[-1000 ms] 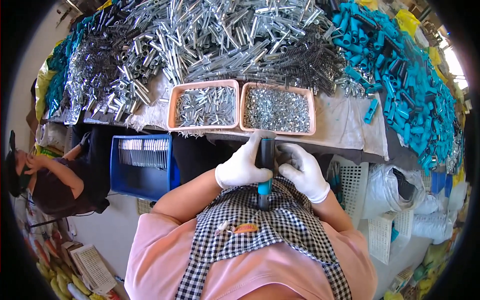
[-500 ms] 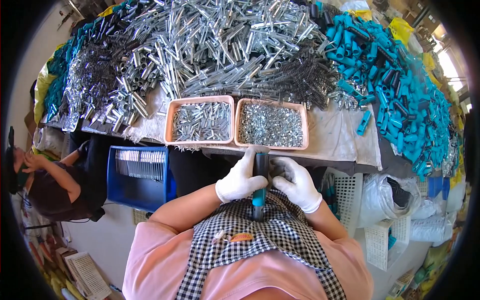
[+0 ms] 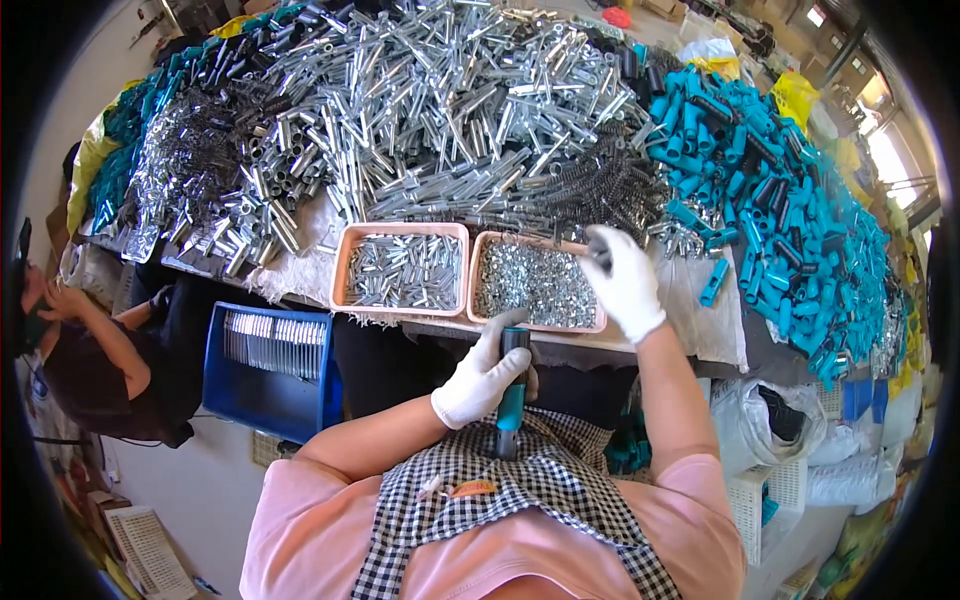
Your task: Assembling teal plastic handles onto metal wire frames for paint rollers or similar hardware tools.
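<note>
My left hand, in a white glove, is wrapped round a teal and black cylindrical handle. The handle stands upright before my chest, its black lower end against the checked apron. My right hand, gloved too with darkened fingertips, is stretched forward over the right rim of a pinkish tray of small shiny metal bits. Its fingers are curled in, and whatever they may hold is hidden. Just beyond them lies a heap of dark coil springs. Left of that tray stands another tray with short metal pins.
Metal tubes and rods are heaped across the table, with teal handles piled at the right. A blue bin of metal strips stands below the table's left edge. Another person sits at the far left.
My right hand has left the handle and reached forward and right to the right tray's edge. My left hand keeps hold of the handle. The view has shifted slightly.
</note>
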A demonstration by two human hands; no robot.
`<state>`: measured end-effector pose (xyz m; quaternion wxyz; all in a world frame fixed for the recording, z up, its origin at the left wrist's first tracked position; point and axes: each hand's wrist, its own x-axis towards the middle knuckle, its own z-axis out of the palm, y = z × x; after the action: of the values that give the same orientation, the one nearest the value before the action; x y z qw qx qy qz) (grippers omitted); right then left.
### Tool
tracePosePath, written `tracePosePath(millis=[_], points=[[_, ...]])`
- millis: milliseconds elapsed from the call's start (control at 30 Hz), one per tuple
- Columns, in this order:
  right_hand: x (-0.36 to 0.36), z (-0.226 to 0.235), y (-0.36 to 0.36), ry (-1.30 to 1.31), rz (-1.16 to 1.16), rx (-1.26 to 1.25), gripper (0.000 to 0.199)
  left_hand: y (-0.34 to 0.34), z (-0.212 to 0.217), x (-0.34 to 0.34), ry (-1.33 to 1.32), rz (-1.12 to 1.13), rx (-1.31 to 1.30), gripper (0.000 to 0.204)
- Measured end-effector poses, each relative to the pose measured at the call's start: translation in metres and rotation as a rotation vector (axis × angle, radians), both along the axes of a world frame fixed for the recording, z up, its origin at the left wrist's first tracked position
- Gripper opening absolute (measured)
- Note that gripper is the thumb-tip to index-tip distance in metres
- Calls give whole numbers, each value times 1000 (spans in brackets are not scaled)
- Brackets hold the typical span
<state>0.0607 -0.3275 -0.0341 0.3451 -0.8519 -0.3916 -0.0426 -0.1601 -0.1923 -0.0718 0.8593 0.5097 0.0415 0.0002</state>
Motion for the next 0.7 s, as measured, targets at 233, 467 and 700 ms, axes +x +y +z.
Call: tracePosePath(millis=[233,467,700], points=[[22,18,37,-189,126,-382,42,-4,5,-12,-33,156,-162,89],[28,-6,46,-178,80,-555,26,-9,0,-13,71,-143,-335,46],[42,-4,1,-83,-131,-149,20,-17,-1,-11,217,-256,-414,33]])
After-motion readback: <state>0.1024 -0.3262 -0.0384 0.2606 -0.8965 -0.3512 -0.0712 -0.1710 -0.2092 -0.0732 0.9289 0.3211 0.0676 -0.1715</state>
